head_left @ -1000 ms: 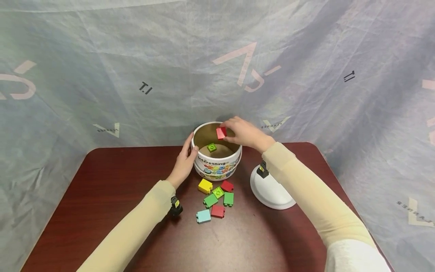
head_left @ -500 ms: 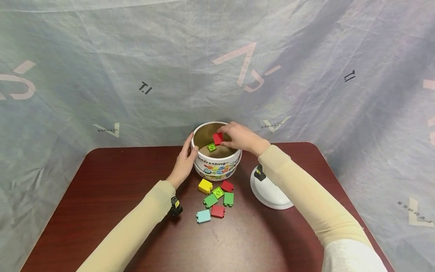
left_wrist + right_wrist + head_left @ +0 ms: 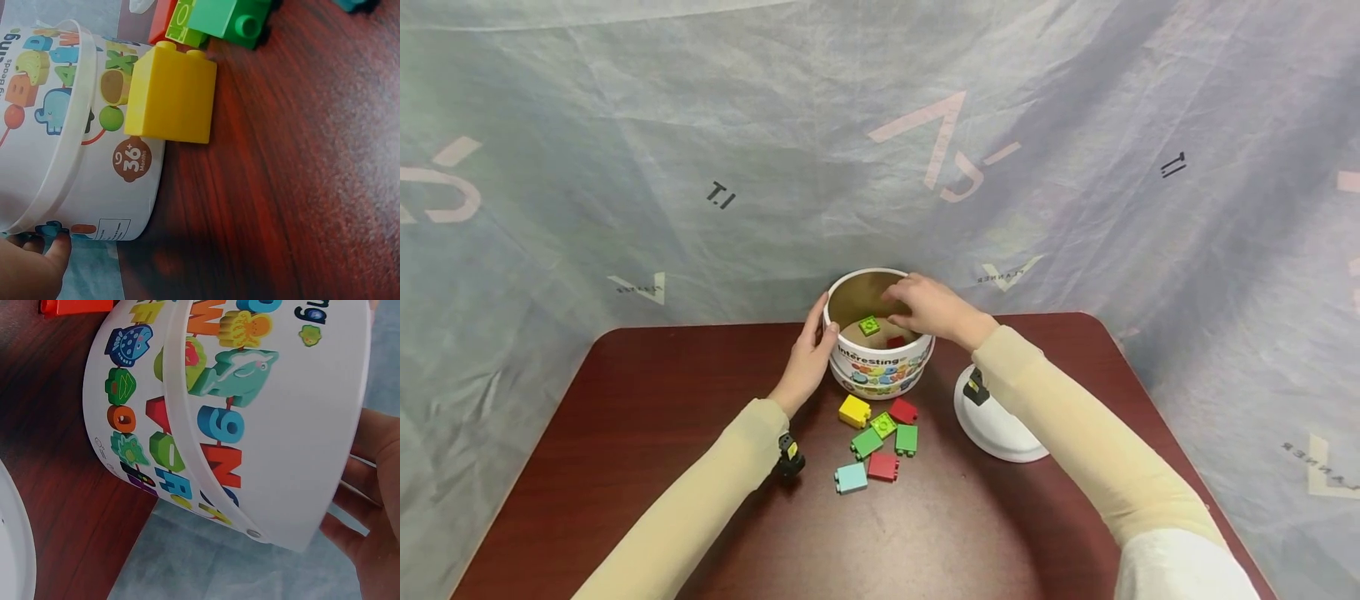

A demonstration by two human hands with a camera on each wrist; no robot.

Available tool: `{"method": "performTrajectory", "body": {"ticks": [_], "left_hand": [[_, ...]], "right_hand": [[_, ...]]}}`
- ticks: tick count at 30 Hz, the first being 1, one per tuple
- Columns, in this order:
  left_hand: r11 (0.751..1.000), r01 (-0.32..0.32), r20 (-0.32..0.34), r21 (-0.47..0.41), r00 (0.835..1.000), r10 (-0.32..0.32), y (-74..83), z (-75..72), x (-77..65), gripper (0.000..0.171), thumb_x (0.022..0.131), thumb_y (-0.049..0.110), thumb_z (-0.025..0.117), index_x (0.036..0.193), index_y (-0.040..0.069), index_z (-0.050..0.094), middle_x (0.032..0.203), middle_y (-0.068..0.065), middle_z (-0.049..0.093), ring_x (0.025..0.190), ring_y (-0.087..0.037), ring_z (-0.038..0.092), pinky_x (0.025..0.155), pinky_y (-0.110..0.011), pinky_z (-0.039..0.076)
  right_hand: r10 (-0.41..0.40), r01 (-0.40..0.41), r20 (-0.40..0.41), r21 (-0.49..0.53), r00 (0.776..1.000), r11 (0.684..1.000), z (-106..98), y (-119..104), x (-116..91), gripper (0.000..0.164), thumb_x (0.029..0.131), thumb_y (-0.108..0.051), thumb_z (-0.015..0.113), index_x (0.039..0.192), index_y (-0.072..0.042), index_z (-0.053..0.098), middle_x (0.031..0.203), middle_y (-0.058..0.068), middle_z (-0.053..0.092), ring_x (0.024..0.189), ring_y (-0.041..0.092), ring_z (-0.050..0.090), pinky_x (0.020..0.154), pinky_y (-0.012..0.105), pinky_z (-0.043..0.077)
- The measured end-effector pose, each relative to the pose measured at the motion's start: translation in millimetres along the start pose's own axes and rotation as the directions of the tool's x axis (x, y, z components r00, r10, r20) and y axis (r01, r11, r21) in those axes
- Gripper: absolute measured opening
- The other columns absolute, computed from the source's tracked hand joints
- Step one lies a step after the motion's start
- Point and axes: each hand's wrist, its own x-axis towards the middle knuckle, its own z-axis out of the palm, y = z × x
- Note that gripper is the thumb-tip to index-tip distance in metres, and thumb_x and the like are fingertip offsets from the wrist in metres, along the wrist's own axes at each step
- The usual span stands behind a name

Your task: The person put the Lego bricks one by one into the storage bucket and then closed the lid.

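Observation:
A white printed bucket (image 3: 880,367) stands uncovered at the back of the table, and its white handle (image 3: 78,119) hangs against the side in the left wrist view. My left hand (image 3: 802,367) rests with straight fingers against the bucket's left side. Over the bucket's right rim hovers my right hand (image 3: 936,308), fingers loosely bent and holding nothing. Inside on the bottom lie a lime-green block (image 3: 869,326) and a red block (image 3: 896,342), the latter partly hidden by the front wall.
Several loose blocks lie before the bucket: a yellow block (image 3: 854,411), green blocks (image 3: 867,443), red blocks (image 3: 883,467) and a light blue block (image 3: 852,478). The white lid (image 3: 1003,425) lies at the right, partly under the right forearm. A grey cloth (image 3: 775,167) hangs behind the table.
My right hand lowered the red block into the bucket and let it go; the block now lies on the bottom. My left hand has stayed against the bucket.

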Motion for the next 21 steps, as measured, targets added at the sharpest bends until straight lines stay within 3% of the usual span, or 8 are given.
{"method": "performTrajectory", "body": {"ticks": [8, 21], "left_hand": [[0.999, -0.025, -0.023, -0.025, 0.999, 0.024, -36.5, 1.8, 18.4, 0.062, 0.114, 0.031, 0.044, 0.169, 0.033, 0.015, 0.173, -0.005, 0.017, 0.157, -0.030, 0.023, 0.125, -0.052, 0.025], [0.998, -0.054, -0.036, 0.020, 0.998, 0.055, -41.6, -1.4, 21.1, 0.059, 0.113, 0.035, 0.046, 0.167, 0.035, 0.022, 0.166, -0.014, 0.035, 0.148, -0.032, 0.042, 0.119, -0.054, 0.036]], "right_hand": [[-0.077, 0.078, -0.053, 0.017, 0.996, 0.997, -12, -3, -18, 0.030, 0.097, -0.015, 0.075, 0.124, -0.002, 0.073, 0.121, 0.013, 0.072, 0.116, 0.031, 0.061, 0.104, 0.045, 0.048], [-0.154, 0.160, -0.152, 0.028, 0.976, 0.987, -21, -7, -54, 0.026, 0.094, -0.013, 0.077, 0.118, -0.002, 0.074, 0.112, 0.012, 0.074, 0.102, 0.029, 0.062, 0.089, 0.044, 0.052]]}}
